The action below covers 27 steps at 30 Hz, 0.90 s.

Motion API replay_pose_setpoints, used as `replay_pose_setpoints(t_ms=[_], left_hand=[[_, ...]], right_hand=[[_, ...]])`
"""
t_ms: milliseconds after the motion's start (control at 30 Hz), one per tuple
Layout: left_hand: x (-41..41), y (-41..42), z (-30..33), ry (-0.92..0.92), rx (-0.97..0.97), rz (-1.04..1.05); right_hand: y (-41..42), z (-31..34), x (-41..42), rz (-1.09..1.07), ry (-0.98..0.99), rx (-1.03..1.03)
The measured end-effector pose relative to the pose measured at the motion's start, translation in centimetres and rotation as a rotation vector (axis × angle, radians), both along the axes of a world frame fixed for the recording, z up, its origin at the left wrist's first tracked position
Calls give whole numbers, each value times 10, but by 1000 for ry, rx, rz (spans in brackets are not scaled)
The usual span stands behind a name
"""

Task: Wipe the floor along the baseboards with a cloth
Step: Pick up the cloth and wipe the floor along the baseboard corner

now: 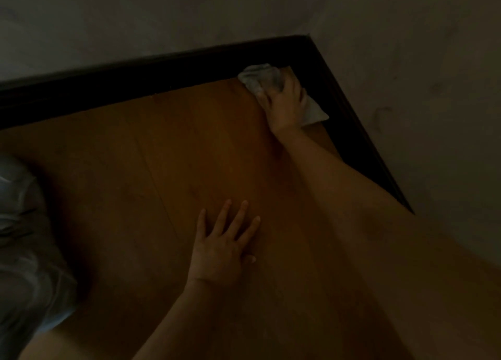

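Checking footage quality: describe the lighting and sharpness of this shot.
Head view: very dim and underexposed; the baseboard is nearly black, the cloth under the right hand is the brightest patch, the left hand is soft-edged, and wide-angle bending shows at the edges.

Around the room's corner there are two dark baseboards [168, 72], two pale walls [135, 15], one wooden floor [168, 148], one pale cloth [257, 79] beside that corner, and two hands, the right hand [283, 107] and left hand [222, 247].
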State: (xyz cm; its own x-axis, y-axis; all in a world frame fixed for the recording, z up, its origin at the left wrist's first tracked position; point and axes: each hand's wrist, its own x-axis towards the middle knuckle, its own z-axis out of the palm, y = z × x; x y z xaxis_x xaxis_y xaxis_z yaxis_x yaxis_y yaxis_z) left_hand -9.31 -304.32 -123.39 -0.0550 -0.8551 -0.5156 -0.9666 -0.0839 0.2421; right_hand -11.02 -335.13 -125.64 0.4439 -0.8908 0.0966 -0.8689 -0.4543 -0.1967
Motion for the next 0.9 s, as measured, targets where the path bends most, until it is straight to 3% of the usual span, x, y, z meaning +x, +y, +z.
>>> replay_pose_setpoints(t_ms=[67,200,267,400,467,600,900], left_hand=[[1,0,0,1,12,-9],[2,0,1,12,17,-21],[1,0,1,14,16,-25],[2,0,1,14,21,-17],[1,-1,1,6,23,-17],[1,1,-2,1,19,-25],[1,1,-2,8,22,-15]], right_hand=[[19,-4,2,87,27,70],[0,-5,-21,490,34,124],[-8,-2,-29,442,53,120],[3,-1,-17,34,-12,269],[15,-2,1,-21,-33,292],[17,-1,14,138,164,109],[-12,-6,1,431,221,186]])
